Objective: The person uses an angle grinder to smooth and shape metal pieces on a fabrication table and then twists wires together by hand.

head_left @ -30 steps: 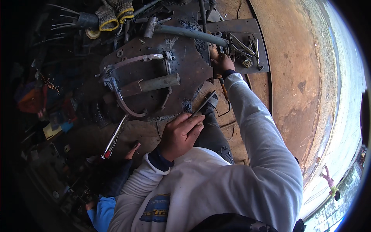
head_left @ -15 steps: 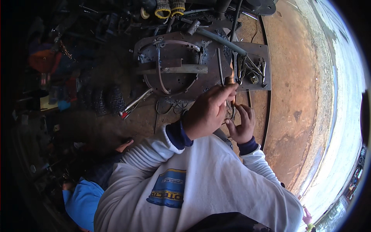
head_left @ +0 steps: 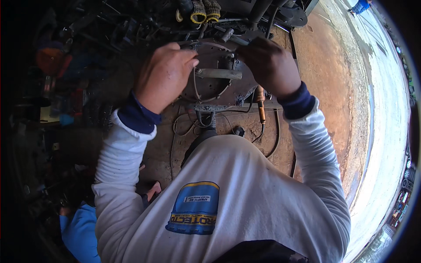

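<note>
A round metal frame [head_left: 225,90] lies on the dark steel worktable [head_left: 245,90], with a flat metal bar [head_left: 221,73] across its middle. My left hand [head_left: 164,76] is closed at the frame's left side, thumb and forefinger pressed together beside an upright strip. Whatever sits in that pinch is hidden. At the far right of the frame my right hand [head_left: 272,65], in shadow, has its fingers curled in, and their tips are too dark to show what they hold. A copper-coloured tool handle [head_left: 261,105] with a black cable rests at the table's near edge, touched by neither hand.
A hammer [head_left: 227,35] and knitted gloves with yellow cuffs [head_left: 198,16] lie at the back. Cables [head_left: 186,125] loop over the floor below the table. A person in blue [head_left: 81,232] is at the lower left, and dark clutter fills the left side.
My hands were together around the copper-coloured handle; now it is let go at the table edge. Both hands have moved apart and forward, to either side of the round frame.
</note>
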`<control>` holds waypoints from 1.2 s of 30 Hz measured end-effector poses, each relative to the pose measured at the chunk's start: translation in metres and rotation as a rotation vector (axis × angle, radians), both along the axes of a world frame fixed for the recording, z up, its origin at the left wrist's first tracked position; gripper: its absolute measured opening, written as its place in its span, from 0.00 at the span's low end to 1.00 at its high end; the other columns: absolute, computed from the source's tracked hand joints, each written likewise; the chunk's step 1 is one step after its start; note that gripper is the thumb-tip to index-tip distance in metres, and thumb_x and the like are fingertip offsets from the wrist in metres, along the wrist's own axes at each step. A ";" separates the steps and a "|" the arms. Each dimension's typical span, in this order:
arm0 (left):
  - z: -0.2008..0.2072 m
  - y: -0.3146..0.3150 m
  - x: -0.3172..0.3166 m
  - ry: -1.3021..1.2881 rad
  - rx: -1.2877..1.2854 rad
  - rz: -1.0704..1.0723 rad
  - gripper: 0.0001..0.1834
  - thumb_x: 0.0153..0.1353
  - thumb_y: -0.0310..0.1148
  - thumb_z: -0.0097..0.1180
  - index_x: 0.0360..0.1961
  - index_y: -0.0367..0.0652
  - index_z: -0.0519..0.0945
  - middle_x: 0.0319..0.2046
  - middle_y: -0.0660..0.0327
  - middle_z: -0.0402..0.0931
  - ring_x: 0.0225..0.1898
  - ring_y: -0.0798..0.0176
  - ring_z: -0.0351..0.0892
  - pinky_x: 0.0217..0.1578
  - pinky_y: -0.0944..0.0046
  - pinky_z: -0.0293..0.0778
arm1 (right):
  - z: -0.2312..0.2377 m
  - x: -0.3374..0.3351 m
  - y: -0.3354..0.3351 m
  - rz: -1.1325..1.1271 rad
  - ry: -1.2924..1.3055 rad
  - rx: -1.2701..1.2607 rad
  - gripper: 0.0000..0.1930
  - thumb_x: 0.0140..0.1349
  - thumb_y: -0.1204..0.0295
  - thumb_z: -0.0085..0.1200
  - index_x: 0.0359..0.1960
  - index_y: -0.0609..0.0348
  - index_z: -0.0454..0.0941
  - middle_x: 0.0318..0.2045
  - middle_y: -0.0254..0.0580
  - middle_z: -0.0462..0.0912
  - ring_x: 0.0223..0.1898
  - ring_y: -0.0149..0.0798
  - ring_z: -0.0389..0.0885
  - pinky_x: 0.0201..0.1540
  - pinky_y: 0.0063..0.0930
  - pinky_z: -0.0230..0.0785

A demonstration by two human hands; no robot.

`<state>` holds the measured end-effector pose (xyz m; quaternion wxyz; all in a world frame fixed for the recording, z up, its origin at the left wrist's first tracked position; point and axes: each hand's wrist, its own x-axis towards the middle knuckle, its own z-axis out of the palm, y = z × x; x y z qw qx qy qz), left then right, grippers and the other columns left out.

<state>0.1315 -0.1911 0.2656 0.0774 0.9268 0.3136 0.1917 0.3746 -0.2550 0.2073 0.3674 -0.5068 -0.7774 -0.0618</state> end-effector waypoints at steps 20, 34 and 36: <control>-0.125 0.199 -0.055 -0.020 -0.189 -0.261 0.11 0.56 0.35 0.61 0.39 0.43 0.84 0.34 0.54 0.82 0.37 0.51 0.82 0.40 0.58 0.75 | -0.040 -0.032 0.135 0.026 -0.390 -0.197 0.15 0.59 0.71 0.50 0.48 0.52 0.80 0.35 0.46 0.82 0.40 0.49 0.80 0.44 0.41 0.72; -0.141 0.201 -0.053 -0.090 -0.179 -0.308 0.12 0.55 0.33 0.63 0.39 0.40 0.83 0.33 0.56 0.81 0.36 0.55 0.81 0.38 0.62 0.75 | -0.052 -0.024 0.136 0.073 -0.173 -0.230 0.13 0.62 0.71 0.49 0.48 0.50 0.80 0.35 0.45 0.82 0.37 0.47 0.80 0.41 0.37 0.72; -0.142 0.199 -0.051 -0.082 -0.162 -0.323 0.12 0.55 0.32 0.63 0.39 0.40 0.83 0.33 0.56 0.81 0.36 0.54 0.81 0.38 0.62 0.75 | -0.055 -0.023 0.135 0.128 -0.134 -0.187 0.15 0.62 0.72 0.49 0.49 0.49 0.80 0.35 0.44 0.82 0.36 0.46 0.80 0.40 0.37 0.72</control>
